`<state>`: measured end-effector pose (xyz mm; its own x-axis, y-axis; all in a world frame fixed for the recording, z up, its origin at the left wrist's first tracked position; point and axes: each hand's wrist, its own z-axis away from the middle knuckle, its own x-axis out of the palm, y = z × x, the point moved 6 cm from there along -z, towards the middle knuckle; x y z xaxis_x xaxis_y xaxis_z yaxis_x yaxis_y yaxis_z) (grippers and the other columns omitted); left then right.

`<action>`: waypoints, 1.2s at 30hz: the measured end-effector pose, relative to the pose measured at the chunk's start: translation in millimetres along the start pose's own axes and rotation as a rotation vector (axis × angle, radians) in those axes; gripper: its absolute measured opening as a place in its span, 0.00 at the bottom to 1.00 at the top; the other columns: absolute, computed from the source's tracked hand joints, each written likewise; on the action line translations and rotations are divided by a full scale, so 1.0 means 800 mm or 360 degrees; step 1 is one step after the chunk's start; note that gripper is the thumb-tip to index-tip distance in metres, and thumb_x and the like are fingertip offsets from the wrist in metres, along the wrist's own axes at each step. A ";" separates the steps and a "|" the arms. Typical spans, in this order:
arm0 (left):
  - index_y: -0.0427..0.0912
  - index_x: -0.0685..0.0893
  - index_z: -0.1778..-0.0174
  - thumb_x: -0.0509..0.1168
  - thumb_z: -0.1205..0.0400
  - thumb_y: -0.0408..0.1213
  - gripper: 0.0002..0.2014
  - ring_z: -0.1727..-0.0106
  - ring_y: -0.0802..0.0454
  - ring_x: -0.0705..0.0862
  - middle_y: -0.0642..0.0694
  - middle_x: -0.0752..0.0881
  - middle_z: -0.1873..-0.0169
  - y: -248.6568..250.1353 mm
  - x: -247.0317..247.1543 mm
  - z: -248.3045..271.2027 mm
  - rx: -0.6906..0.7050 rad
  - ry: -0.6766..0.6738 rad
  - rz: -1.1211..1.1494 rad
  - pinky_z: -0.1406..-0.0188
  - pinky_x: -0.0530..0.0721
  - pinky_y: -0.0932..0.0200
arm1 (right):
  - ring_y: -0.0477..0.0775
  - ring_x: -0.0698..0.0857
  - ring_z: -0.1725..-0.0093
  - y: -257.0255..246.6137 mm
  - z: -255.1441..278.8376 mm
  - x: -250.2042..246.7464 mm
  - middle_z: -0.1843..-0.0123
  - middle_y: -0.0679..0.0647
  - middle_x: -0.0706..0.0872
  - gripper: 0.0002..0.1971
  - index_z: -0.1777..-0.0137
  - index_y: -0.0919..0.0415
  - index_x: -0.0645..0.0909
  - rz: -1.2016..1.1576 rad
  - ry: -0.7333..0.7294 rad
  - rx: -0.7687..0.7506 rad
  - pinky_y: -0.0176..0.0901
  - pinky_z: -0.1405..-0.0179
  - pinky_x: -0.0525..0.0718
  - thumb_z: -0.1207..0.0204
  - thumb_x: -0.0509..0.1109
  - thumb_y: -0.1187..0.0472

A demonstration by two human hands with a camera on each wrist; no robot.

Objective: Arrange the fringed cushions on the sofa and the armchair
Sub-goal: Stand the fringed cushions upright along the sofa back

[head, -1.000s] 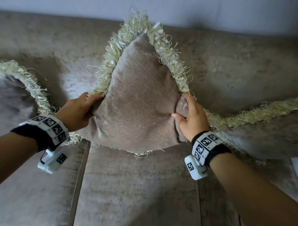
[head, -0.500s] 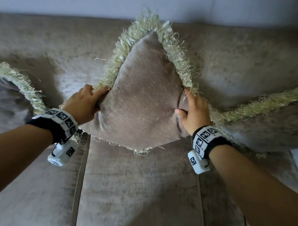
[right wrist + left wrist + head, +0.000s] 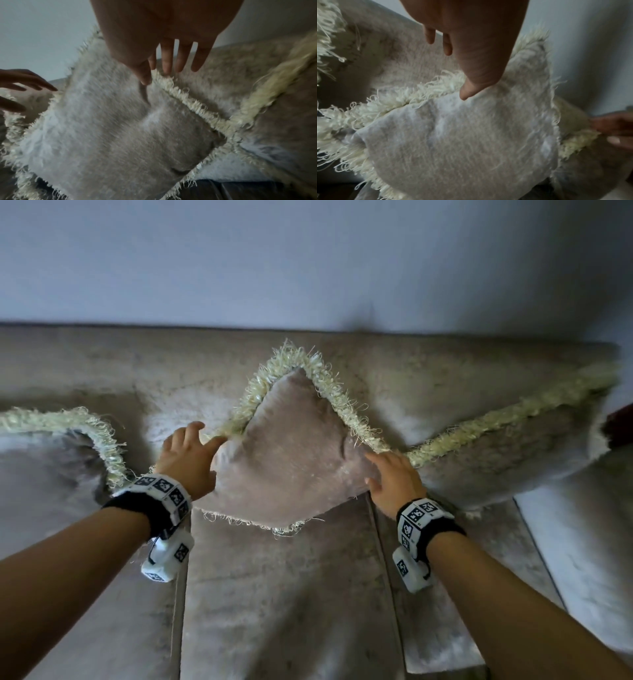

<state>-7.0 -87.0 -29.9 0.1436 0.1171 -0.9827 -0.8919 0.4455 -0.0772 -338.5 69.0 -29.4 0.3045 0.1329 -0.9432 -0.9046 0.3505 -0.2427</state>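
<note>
A beige velvet cushion [image 3: 291,453] with a cream fringe stands on one corner against the sofa back [image 3: 428,378], like a diamond. My left hand [image 3: 186,453] is at its left corner, fingers spread, thumb tip touching the fringe [image 3: 436,86]. My right hand [image 3: 390,474] is at its right corner with straight fingers [image 3: 181,59] over the fringe. Neither hand grips the cushion [image 3: 462,142]. Two more fringed cushions lean on the back: one at the left [image 3: 44,467], one at the right [image 3: 513,453].
The sofa seat [image 3: 284,594] spreads below the cushions, split by seams. A pale wall [image 3: 308,261] rises behind the sofa back. The sofa arm [image 3: 582,535] is at the right edge.
Both hands have let go of the middle cushion and opened. The cushion now leans against the sofa back, farther from me; the view has tilted up.
</note>
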 end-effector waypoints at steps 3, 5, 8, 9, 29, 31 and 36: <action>0.59 0.72 0.25 0.69 0.25 0.49 0.30 0.27 0.40 0.68 0.45 0.73 0.28 -0.007 -0.048 0.024 0.0018 0.0000 0.0068 0.28 0.70 0.41 | 0.55 0.79 0.34 -0.021 0.029 -0.053 0.33 0.51 0.82 0.17 0.30 0.50 0.77 -0.0001 0.0072 0.0005 0.55 0.32 0.77 0.18 0.64 0.54; 0.59 0.73 0.25 0.67 0.23 0.50 0.28 0.28 0.41 0.69 0.46 0.75 0.30 -0.017 -0.078 0.043 0.0047 0.0022 0.0053 0.29 0.70 0.42 | 0.56 0.81 0.39 -0.037 0.043 -0.089 0.38 0.51 0.85 0.13 0.35 0.51 0.80 0.0004 0.0177 -0.0017 0.53 0.36 0.78 0.18 0.64 0.54; 0.59 0.71 0.24 0.65 0.21 0.50 0.27 0.28 0.41 0.69 0.46 0.76 0.30 -0.038 -0.116 0.076 0.0018 0.0066 0.0071 0.30 0.70 0.41 | 0.55 0.82 0.41 -0.062 0.060 -0.138 0.41 0.50 0.86 0.13 0.37 0.51 0.81 0.0005 0.0288 -0.0064 0.54 0.37 0.78 0.20 0.64 0.52; 0.59 0.71 0.24 0.65 0.21 0.50 0.27 0.28 0.41 0.69 0.46 0.76 0.30 -0.046 -0.127 0.087 -0.0003 0.0080 0.0083 0.29 0.71 0.41 | 0.55 0.82 0.41 -0.069 0.066 -0.151 0.41 0.49 0.86 0.14 0.37 0.50 0.81 0.0015 0.0309 -0.0081 0.54 0.37 0.77 0.20 0.64 0.51; 0.56 0.72 0.26 0.60 0.19 0.51 0.23 0.29 0.42 0.70 0.45 0.78 0.32 -0.176 -0.183 0.340 -0.0483 0.0303 0.0317 0.30 0.72 0.40 | 0.56 0.87 0.51 -0.286 0.198 -0.183 0.50 0.51 0.88 0.12 0.42 0.48 0.82 0.0003 0.0408 -0.0586 0.52 0.50 0.86 0.23 0.67 0.50; 0.56 0.70 0.24 0.60 0.18 0.52 0.24 0.28 0.41 0.70 0.45 0.77 0.30 -0.207 -0.180 0.357 -0.0502 0.0308 0.0304 0.29 0.72 0.40 | 0.56 0.86 0.50 -0.315 0.203 -0.178 0.48 0.48 0.86 0.15 0.43 0.41 0.80 0.0012 0.0449 -0.0578 0.52 0.50 0.87 0.27 0.61 0.42; 0.55 0.70 0.24 0.59 0.18 0.54 0.25 0.30 0.38 0.73 0.42 0.77 0.31 -0.302 -0.169 0.398 -0.0529 0.0328 0.0326 0.32 0.74 0.40 | 0.56 0.85 0.46 -0.409 0.231 -0.148 0.50 0.50 0.86 0.11 0.42 0.52 0.83 -0.0052 0.0435 -0.0621 0.51 0.46 0.83 0.22 0.69 0.54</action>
<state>325.2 72.0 175.4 -0.1092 -0.0209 -0.9938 -0.9873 0.1179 0.1060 -23.7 109.7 203.3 0.2925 -0.1397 -0.9460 -0.9562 -0.0306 -0.2912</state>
